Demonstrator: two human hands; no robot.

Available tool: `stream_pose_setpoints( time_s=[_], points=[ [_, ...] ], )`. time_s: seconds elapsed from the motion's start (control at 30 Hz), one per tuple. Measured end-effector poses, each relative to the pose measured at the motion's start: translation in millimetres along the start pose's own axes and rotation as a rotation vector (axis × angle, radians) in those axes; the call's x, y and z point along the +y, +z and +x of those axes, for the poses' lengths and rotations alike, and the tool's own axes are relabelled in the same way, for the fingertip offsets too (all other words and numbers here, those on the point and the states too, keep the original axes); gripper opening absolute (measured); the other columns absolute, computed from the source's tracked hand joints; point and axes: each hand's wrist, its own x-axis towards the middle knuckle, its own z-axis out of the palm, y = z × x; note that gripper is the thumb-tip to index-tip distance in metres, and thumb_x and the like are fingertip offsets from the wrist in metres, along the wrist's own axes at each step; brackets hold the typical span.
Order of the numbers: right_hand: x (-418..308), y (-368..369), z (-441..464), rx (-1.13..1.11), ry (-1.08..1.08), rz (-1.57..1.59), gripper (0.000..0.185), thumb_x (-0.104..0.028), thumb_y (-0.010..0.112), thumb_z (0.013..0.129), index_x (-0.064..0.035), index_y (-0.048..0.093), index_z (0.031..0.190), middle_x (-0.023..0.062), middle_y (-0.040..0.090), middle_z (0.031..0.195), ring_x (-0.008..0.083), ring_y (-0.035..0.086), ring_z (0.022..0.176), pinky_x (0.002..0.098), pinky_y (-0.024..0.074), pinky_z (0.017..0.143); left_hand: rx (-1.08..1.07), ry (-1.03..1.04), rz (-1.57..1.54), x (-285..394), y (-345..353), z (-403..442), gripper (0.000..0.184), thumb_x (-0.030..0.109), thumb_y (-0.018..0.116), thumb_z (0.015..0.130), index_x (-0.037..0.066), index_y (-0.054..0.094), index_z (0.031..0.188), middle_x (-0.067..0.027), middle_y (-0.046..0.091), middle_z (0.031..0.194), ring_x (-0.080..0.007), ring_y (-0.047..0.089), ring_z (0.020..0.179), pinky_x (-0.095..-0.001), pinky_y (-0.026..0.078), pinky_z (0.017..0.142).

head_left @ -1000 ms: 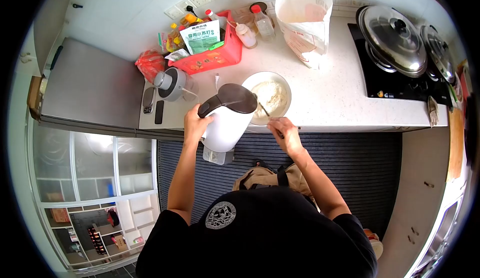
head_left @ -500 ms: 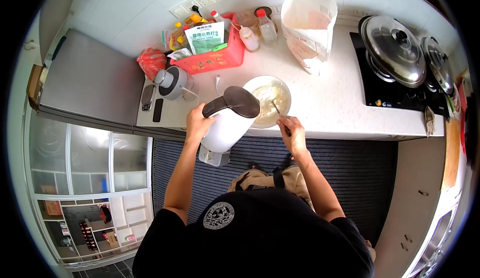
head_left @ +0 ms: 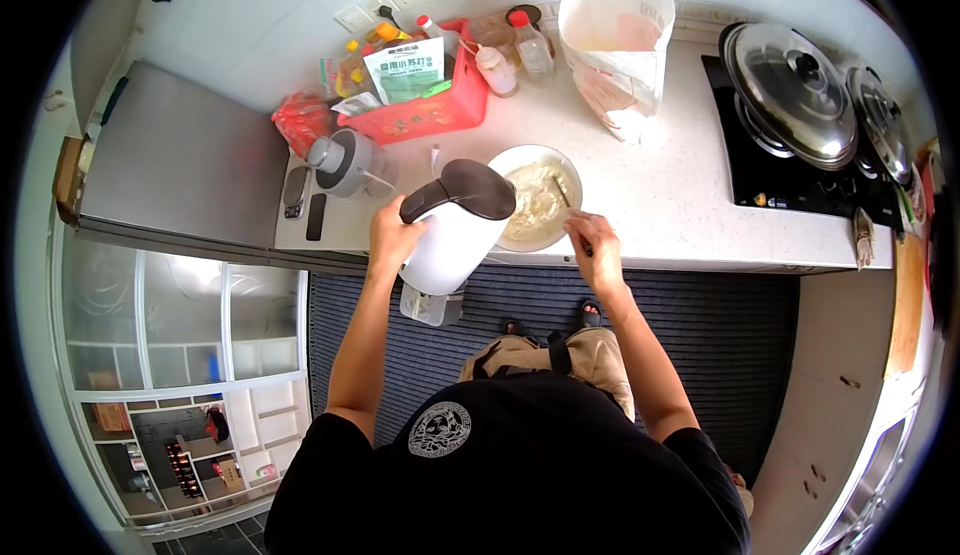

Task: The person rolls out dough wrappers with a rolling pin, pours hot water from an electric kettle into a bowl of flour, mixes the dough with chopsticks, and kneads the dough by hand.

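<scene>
My left hand is wrapped round the handle of a white kettle with a dark lid, tilted so its top leans against the left rim of a white bowl. Pale, lumpy dough or flour lies in the bowl. At the bowl's lower right, my right hand is closed on the handle of a thin metal utensil, whose far end dips into the mixture. Any water at the kettle's spout is too small to make out.
Behind the bowl stand an open white bag, bottles and a red basket of packets. A grey-topped appliance is at the left. The stove holds lidded pans. A clear bin sits below the kettle.
My right hand and the utensil have shifted to the right along the bowl. The mixture looks more clumped. The kettle stays tilted at the bowl's left rim.
</scene>
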Motion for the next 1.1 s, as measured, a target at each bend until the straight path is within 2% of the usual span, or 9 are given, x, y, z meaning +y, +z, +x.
stream_pose_setpoints(
  time_s=[0.07, 0.17, 0.2, 0.37, 0.63, 0.77, 0.83, 0.97, 1.1],
  points=[
    [3.0, 12.3, -3.5, -0.05, -0.031, 0.02, 0.009, -0.001, 0.067, 0.08, -0.0017, 0.067, 0.089, 0.0128, 0.069, 0.098, 0.0297, 0.063, 0.087, 0.0385, 0.0521, 0.079, 0.007, -0.052, -0.031, 6.2, -3.9, -1.8, 0.03, 0.003, 0.07, 0.066, 0.0, 0.063, 0.095, -0.012, 0.065, 0.072, -0.0204, 0.063, 0.066, -0.0329, 0.049, 0.062],
    [-21.3, 9.5, -8.1, -0.117, -0.035, 0.095, 0.008, 0.0, 0.067, 0.079, -0.0016, 0.066, 0.087, 0.0131, 0.068, 0.094, 0.0306, 0.063, 0.087, 0.0383, 0.0516, 0.077, 0.01, -0.097, -0.18, -26.1, -3.2, 0.8, 0.038, 0.002, 0.072, 0.066, 0.0, 0.063, 0.102, -0.0036, 0.066, 0.084, -0.0133, 0.06, 0.075, -0.0291, 0.049, 0.069],
    [-25.1, 9.7, -13.2, -0.139, -0.045, 0.129, 0.008, 0.0, 0.067, 0.079, -0.0014, 0.066, 0.087, 0.0134, 0.068, 0.093, 0.0307, 0.063, 0.086, 0.0381, 0.0515, 0.076, 0.042, -0.102, -0.212, -19.7, -6.5, -4.6, 0.034, 0.002, 0.071, 0.066, -0.002, 0.062, 0.098, -0.007, 0.066, 0.079, -0.0157, 0.061, 0.07, -0.0288, 0.048, 0.065],
    [-15.5, 17.1, -25.5, -0.157, -0.038, 0.193, 0.008, 0.0, 0.067, 0.079, -0.0005, 0.067, 0.088, 0.0144, 0.067, 0.091, 0.0305, 0.063, 0.083, 0.0377, 0.0514, 0.074, 0.142, -0.125, -0.393, -39.8, -12.4, -23.0, 0.035, 0.0, 0.072, 0.065, -0.003, 0.061, 0.098, -0.0049, 0.064, 0.085, -0.0139, 0.058, 0.075, -0.0266, 0.047, 0.07],
    [-3.5, -7.1, -1.8, 0.025, -0.045, -0.044, 0.011, 0.0, 0.067, 0.081, 0.0002, 0.067, 0.092, 0.0154, 0.068, 0.098, 0.0293, 0.064, 0.084, 0.0364, 0.0529, 0.073, 0.364, -0.262, -0.611, -86.3, -16.6, -84.1, 0.038, 0.002, 0.074, 0.061, 0.001, 0.061, 0.096, -0.002, 0.06, 0.085, -0.0132, 0.055, 0.077, -0.0273, 0.045, 0.073],
    [-11.1, 14.4, -10.6, -0.101, 0.049, 0.031, 0.011, -0.001, 0.067, 0.081, -0.0011, 0.067, 0.092, 0.0134, 0.068, 0.095, 0.0282, 0.063, 0.079, 0.0362, 0.0519, 0.067, 0.447, -0.391, -0.688, -106.0, -12.9, -120.8, 0.038, 0.003, 0.074, 0.06, 0.003, 0.061, 0.096, -0.0023, 0.06, 0.084, -0.0138, 0.057, 0.077, -0.0283, 0.045, 0.074],
    [-31.6, 17.8, -12.6, -0.13, -0.037, 0.062, 0.01, -0.001, 0.067, 0.082, -0.001, 0.067, 0.092, 0.0135, 0.068, 0.093, 0.0288, 0.063, 0.077, 0.0372, 0.0514, 0.067, 0.474, -0.415, -0.662, -109.5, -15.4, -136.5, 0.039, 0.003, 0.074, 0.06, 0.003, 0.061, 0.097, -0.0024, 0.061, 0.084, -0.0139, 0.057, 0.077, -0.0289, 0.046, 0.073],
    [-38.2, 16.9, -25.2, -0.233, -0.106, 0.094, 0.007, 0.001, 0.065, 0.084, 0.0005, 0.067, 0.091, 0.0163, 0.068, 0.096, 0.0295, 0.065, 0.086, 0.0355, 0.0518, 0.075, 0.559, -0.458, -0.658, -125.1, -6.4, -170.4, 0.034, 0.004, 0.074, 0.061, 0.004, 0.062, 0.094, -0.0024, 0.062, 0.084, -0.0143, 0.058, 0.075, -0.0292, 0.046, 0.071],
    [-17.7, 6.4, -17.0, -0.181, -0.038, 0.034, 0.007, 0.002, 0.062, 0.087, 0.0013, 0.067, 0.091, 0.0167, 0.069, 0.101, 0.0261, 0.065, 0.089, 0.0358, 0.0511, 0.079, 0.591, -0.58, -0.66, -126.4, -9.3, -196.5, 0.031, 0.002, 0.073, 0.063, 0.005, 0.062, 0.092, -0.0021, 0.062, 0.081, -0.0139, 0.058, 0.075, -0.0293, 0.046, 0.072]
  ],
)
